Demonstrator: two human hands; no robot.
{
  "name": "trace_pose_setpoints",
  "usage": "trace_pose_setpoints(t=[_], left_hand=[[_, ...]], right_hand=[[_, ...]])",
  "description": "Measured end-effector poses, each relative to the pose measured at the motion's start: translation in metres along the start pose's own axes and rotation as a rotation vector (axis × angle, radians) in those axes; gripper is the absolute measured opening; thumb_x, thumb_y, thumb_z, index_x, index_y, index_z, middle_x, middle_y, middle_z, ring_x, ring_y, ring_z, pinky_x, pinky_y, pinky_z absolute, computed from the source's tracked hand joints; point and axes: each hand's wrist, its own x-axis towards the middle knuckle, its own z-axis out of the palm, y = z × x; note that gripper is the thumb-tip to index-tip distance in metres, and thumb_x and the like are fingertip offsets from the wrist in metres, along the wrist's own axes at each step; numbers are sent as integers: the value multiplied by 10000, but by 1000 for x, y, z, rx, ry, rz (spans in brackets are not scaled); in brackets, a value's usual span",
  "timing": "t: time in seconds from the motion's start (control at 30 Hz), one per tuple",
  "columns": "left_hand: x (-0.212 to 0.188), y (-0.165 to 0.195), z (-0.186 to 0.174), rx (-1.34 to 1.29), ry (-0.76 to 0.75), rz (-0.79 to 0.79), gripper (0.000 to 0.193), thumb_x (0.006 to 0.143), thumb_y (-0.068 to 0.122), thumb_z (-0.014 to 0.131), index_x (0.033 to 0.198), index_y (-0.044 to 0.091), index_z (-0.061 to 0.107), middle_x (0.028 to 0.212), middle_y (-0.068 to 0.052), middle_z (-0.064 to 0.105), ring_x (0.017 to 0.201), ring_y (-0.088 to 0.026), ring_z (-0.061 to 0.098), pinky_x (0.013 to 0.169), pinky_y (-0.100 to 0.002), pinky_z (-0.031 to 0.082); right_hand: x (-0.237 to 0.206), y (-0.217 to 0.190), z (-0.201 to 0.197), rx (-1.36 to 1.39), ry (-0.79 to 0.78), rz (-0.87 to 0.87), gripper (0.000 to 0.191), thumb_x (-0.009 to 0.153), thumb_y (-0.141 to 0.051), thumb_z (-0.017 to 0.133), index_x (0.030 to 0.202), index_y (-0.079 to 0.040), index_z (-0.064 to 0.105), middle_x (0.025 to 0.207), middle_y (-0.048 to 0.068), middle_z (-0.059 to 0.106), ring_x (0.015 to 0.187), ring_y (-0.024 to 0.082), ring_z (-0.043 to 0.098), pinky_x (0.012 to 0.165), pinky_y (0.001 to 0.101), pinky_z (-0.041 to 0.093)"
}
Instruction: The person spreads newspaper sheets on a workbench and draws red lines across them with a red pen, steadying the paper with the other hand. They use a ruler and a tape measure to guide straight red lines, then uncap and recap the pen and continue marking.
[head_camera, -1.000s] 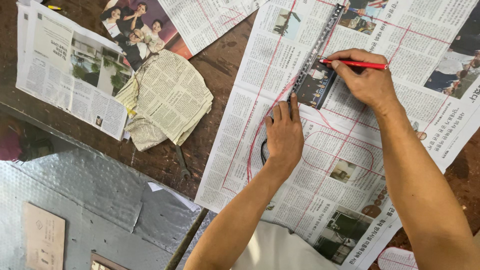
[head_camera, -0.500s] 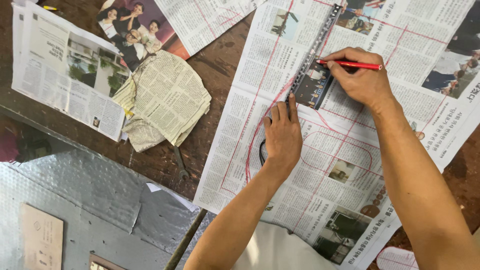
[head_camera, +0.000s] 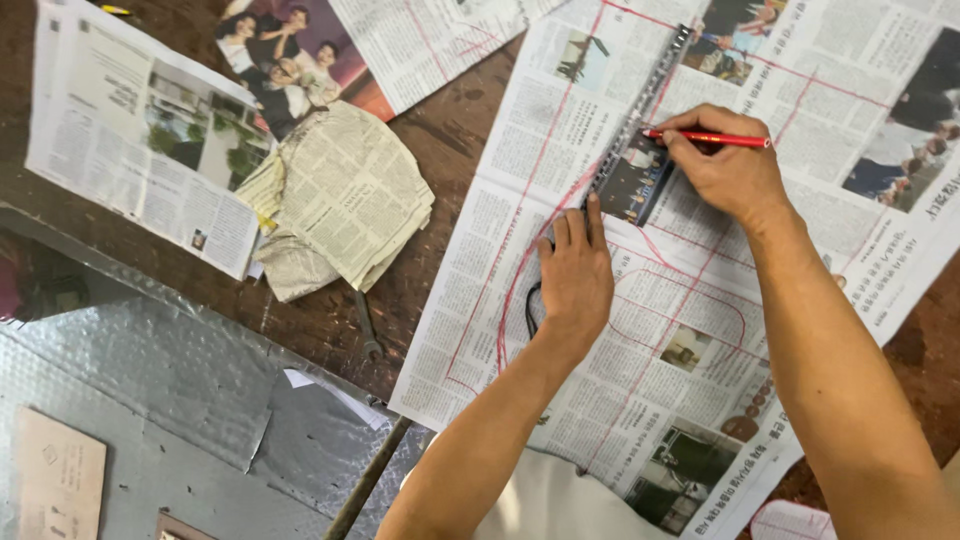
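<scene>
Newspaper is lying all over this brown, scratched wooden table (head_camera: 450, 130). One big open newspaper sheet with red lines drawn on it (head_camera: 620, 330) is lying under both hands.

The right hand (head_camera: 725, 170) is pinching a thin red pencil (head_camera: 715, 139) with its fingers curled tight around it. The pencil tip is touching the edge of a long, dark, see-through ruler (head_camera: 640, 110). The ruler is lying slanted on the big sheet, running from the top of the page down toward the left hand.

The left hand (head_camera: 575, 275) is lying flat and open on the paper, grasping nothing. Its fingertips (head_camera: 594, 208) are pressing on the low end of the ruler, holding it down. A curved red line is running around this hand on the sheet, and a small dark loop is peeking out just beside its wrist.

A crumpled wad of folded newspaper (head_camera: 345, 195) is sitting to the left, well apart from the hands. Another flat newspaper page with small pictures (head_camera: 130, 140) is lying farther left. A page with a colour photo of people (head_camera: 290, 60) is lying near the top. A shiny grey bubbly sheet (head_camera: 150, 400) is covering the bottom left corner, and a small brown cardboard piece (head_camera: 55, 485) is resting on it.
</scene>
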Motion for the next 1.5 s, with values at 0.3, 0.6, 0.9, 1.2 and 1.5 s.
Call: trace_pose_setpoints(t=[0.3, 0.6, 0.9, 1.2, 1.5], left_hand=[[-1, 0, 12, 6, 105, -9, 674, 885, 156, 579, 1515, -13, 410, 1249, -159, 547, 1147, -286, 527, 938, -473, 474], [-26, -1, 4, -396, 24, -57, 671, 913, 64, 578, 1548, -58, 397, 1182, -218, 540, 1104, -374, 525, 947, -507, 480], [-96, 148, 24, -575, 15, 119, 666, 864, 111, 636, 1492, -44, 476, 1180, -248, 546, 1062, -433, 544, 875, -551, 489], [-98, 218, 50, -441, 155, 84, 652, 813, 59, 649, 1440, -50, 514, 1123, -221, 561, 1052, -395, 562, 880, -512, 501], [-82, 227, 45, -309, 110, 67, 674, 817, 8, 629, 1473, -56, 483, 1154, -209, 549, 1055, -373, 562, 892, -481, 518]], right_hand=[[4, -6, 8, -71, 28, 44, 147, 994, -116, 724, 1113, -40, 764, 984, 109, 747, 891, 142, 677, 815, 284, 537], [-155, 26, -49, 273, 370, 189, 150, 1125, -77, 692, 1237, 18, 723, 1114, 64, 716, 994, 106, 626, 911, 248, 503], [-283, 62, -120, 411, 574, 270, 154, 1097, -59, 653, 1222, 24, 689, 1115, 69, 726, 966, 123, 684, 875, 264, 552], [-329, 72, -211, 83, 443, 336, 177, 1072, -87, 675, 1216, -6, 739, 1056, 50, 703, 977, 100, 621, 884, 236, 479], [-293, 103, -225, 272, 300, 225, 196, 1055, -72, 645, 1224, -8, 721, 1115, 72, 736, 976, 123, 680, 868, 255, 550]])
